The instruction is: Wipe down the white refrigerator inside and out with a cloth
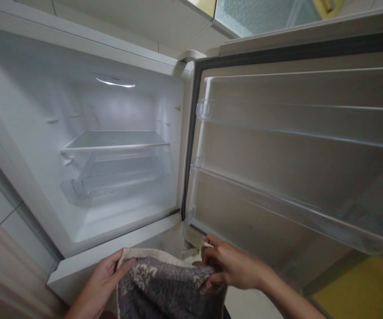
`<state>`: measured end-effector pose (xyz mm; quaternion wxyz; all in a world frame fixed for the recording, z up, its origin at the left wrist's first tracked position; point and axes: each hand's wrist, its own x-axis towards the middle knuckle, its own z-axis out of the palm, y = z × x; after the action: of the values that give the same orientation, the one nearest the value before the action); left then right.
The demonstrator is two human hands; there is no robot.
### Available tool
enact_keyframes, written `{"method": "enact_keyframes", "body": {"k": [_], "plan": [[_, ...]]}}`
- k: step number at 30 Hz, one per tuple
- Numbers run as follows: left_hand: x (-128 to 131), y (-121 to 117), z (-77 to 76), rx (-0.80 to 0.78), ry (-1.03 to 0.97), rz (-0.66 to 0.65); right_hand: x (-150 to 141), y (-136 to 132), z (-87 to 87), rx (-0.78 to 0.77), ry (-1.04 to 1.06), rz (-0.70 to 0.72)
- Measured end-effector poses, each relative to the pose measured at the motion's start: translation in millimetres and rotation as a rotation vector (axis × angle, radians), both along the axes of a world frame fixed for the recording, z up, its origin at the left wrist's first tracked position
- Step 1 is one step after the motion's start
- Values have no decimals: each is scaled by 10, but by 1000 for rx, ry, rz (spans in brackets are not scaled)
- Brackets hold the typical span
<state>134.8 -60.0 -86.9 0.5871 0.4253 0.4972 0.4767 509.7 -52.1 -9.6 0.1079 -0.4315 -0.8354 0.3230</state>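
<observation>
A dark grey-brown cloth [171, 288] with pale flower patterns and a cream edge hangs between my two hands at the bottom of the view. My left hand [106, 277] pinches its upper left corner between thumb and fingers. At the upper right part of the cloth, my right hand [226, 263] has its fingers closed on the fabric, which bunches there. Just beyond both hands stands a refrigerator [118, 239] with its compartment exposed and its light on. The lower end of the cloth is cut off by the frame.
Inside the compartment are a glass shelf [118, 138] and a clear drawer [121, 179] below it. To the right, the fridge door [277, 164] stands swung wide, with clear door racks [294, 206]. A beige curtain-like surface [8, 270] lies at lower left; yellow cabinets [360, 288] show at right.
</observation>
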Motion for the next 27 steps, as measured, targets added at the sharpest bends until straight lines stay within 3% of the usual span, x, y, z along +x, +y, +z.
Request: {"method": "enact_keyframes", "body": {"k": [5,8,11,14,17,20,23,27], "plan": [[116,55,-56,-56,-30,80,75,5,89,-127,315,-61],[228,91,-86,-50,87,97,24,48,89,-209,495,-226],[369,54,-171,-85,14,37,-82,128,68,-287,772,-428],[546,-9,-345,-14,-119,-22,-200,198,85,-443,1025,-594],[701,-35,-531,167,97,-79,-289,255,112,-507,1053,-590],[745,-39,-567,272,487,-226,-304,350,89,-466,1035,-584],[652,-25,-398,274,755,-310,-239,478,35,-257,909,-571],[369,72,-66,272,767,-443,-138,486,54,117,483,-335]]}}
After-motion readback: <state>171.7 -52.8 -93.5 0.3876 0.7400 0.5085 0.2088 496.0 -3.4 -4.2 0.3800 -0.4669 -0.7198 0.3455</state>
